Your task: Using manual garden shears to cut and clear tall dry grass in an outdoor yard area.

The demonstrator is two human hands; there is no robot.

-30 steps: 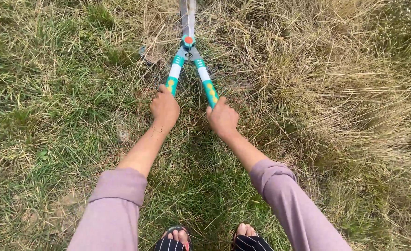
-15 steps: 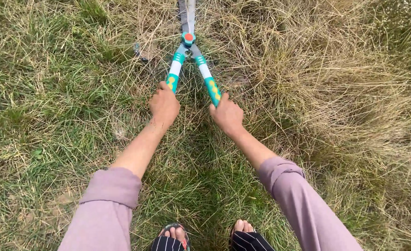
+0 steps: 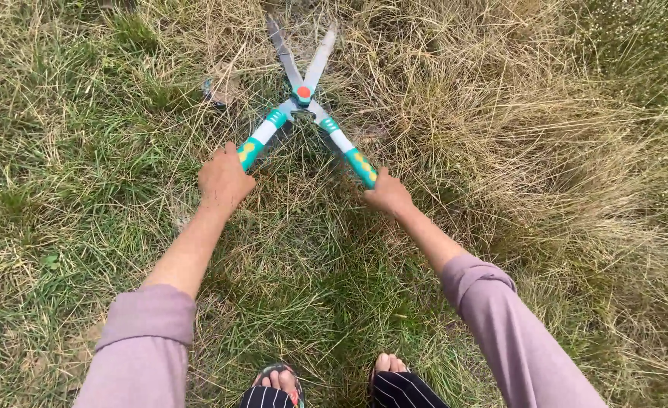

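Handles have swung way apart since half a second back, and the blades that were shut together now gape in a V. Nearest, at the bottom edge, two feet in sandals (image 3: 277, 381) poke out under striped trouser hems, half cut off by the frame. Mauve sleeves (image 3: 146, 340), soft and pushed up to the elbows, lead to bare forearms. Left hand (image 3: 223, 181) is fisted around one handle end of the garden shears (image 3: 303, 94), right hand (image 3: 388, 193) is wrapped on the other; both grips hide the handle tips completely. Ahead of the knuckles the handles show teal rubbery grips with yellow patches, then white tube, meeting at a teal pivot with a red-orange cap. Beyond that, two flat grey metal blades spread over the grass (image 3: 545, 151), which is dry, strawy and tangled to the right of the hands, greener to the left. Blade tips blur into the stalks.
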